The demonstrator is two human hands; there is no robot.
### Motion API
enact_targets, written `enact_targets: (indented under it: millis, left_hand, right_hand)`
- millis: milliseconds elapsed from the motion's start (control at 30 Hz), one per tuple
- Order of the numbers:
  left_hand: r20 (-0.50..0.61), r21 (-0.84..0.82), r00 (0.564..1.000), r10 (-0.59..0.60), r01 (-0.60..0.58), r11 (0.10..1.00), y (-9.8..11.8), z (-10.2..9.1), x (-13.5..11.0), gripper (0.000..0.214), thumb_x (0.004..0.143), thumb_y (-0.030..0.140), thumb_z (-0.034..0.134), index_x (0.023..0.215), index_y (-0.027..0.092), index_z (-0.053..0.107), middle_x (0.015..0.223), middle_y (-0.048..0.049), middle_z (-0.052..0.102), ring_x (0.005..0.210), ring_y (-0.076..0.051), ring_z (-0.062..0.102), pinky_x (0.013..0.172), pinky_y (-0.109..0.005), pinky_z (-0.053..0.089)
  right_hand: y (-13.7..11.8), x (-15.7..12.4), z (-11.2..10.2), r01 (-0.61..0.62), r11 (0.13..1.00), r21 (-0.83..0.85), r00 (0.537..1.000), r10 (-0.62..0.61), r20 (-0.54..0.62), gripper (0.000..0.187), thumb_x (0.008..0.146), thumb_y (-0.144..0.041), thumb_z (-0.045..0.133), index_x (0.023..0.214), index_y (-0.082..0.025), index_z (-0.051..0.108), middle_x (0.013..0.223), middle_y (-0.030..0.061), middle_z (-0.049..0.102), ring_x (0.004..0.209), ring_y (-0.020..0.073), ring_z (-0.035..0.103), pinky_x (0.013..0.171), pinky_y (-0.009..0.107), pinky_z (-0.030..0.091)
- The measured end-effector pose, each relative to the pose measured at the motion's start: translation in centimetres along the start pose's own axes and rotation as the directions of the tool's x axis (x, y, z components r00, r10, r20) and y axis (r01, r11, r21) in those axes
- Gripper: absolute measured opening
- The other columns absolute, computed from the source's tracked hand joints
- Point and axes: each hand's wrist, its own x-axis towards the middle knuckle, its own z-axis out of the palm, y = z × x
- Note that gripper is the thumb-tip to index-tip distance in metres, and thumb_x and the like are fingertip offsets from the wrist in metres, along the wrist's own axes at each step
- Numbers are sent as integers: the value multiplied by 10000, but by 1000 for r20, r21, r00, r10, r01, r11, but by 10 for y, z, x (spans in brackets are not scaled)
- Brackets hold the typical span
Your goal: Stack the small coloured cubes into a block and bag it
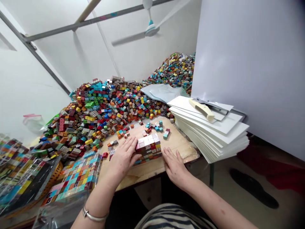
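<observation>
A block of small coloured cubes [148,152], packed in rows with white ones on top, stands on the wooden board [176,144]. At its left end lies my left hand [125,154], fingers stretched out together and thumb by the block's front lower corner. My right hand [173,163] rests by the right end, its fingers straight and a little spread, fingertips close to the block. Whether they touch it I cannot tell. Several loose cubes [154,127] lie behind the block, and a short stuck-together piece [166,134] sits to the right of them.
Large heaps of cubes [95,105] rise behind the board. At right, a stack of white sheets [221,136] carries a cream-handled knife [202,109]. Wrapped mosaic slabs of cubes [76,178] lie at left by an orange basket [53,175]. A fan [151,30] hangs above.
</observation>
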Motion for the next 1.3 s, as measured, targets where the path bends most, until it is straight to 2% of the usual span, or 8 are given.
enact_targets:
  millis: [133, 233, 333, 433, 500, 833, 1100, 1300]
  left_hand:
    - [-31, -44, 998, -61, 59, 997, 5, -9, -1, 617, 883, 474, 459, 1392, 153, 327, 1395, -154, 433, 1349, -288, 289, 1091, -507, 307]
    - [-224, -136, 935, -276, 251, 958, 12, -18, -16, 599, 887, 452, 471, 1404, 199, 307, 1455, -111, 355, 1367, -272, 251, 1132, -472, 221]
    - [-347, -402, 661, -666, 537, 742, 21, -13, -46, 548, 914, 447, 407, 1398, 205, 320, 1461, -96, 345, 1344, -246, 303, 1138, -423, 209]
    - [-66, -693, 421, -905, 633, 345, 28, 7, -75, 585, 911, 521, 353, 1410, 223, 286, 1449, -81, 368, 1328, -233, 338, 1133, -411, 226]
    - [63, -740, 360, -931, 642, 198, 34, 20, -87, 620, 898, 555, 356, 1414, 221, 280, 1472, -72, 330, 1342, -231, 312, 1142, -397, 205]
    - [231, -728, 339, -912, 682, 69, 43, 43, -97, 680, 882, 585, 357, 1393, 137, 329, 1467, -79, 340, 1360, -219, 270, 1158, -357, 148]
    - [172, -618, 405, -898, 755, 221, 36, 47, -102, 662, 885, 552, 358, 1378, 111, 357, 1462, -97, 344, 1366, -232, 256, 1158, -364, 118]
    - [190, -573, 410, -892, 784, 238, 34, 46, -99, 663, 884, 519, 361, 1383, 84, 341, 1467, -113, 329, 1370, -232, 243, 1155, -360, 119]
  right_hand:
    - [0, 4, -1, -12, 999, 36, 1000, 13, -25, 697, 724, -75, 325, 1419, -37, 284, 1478, 153, 268, 1382, 244, 188, 1106, 542, 156]
    - [-3, 6, -6, 10, 998, 58, 1000, -10, -4, 736, 705, -86, 328, 1432, -28, 236, 1498, 123, 224, 1388, 215, 171, 1120, 479, 175]
    - [-5, 6, -9, 9, 998, 59, 1000, -11, 20, 739, 696, -82, 328, 1427, -10, 239, 1497, 127, 222, 1386, 218, 180, 1123, 466, 176]
    - [-2, 4, -8, -17, 999, 36, 999, 16, 30, 730, 688, -72, 339, 1412, -3, 280, 1482, 147, 263, 1383, 257, 187, 1117, 523, 132]
    - [-1, 2, -6, -36, 999, 19, 999, 35, 32, 689, 710, -81, 347, 1395, -11, 329, 1470, 155, 294, 1378, 284, 196, 1109, 555, 105]
    - [-2, 0, 6, -42, 999, 6, 998, 42, -46, 526, 871, -207, 316, 1376, -89, 398, 1479, 121, 298, 1388, 284, 169, 1111, 537, 45]
    - [-1, -4, 6, -27, 1000, 15, 998, 28, -52, 594, 842, -162, 322, 1430, -89, 285, 1493, 117, 262, 1386, 291, 171, 1106, 553, 79]
    - [-7, -6, -4, -32, 999, 15, 998, 33, -45, 604, 845, -159, 299, 1441, -77, 246, 1500, 112, 239, 1387, 293, 163, 1106, 561, 85]
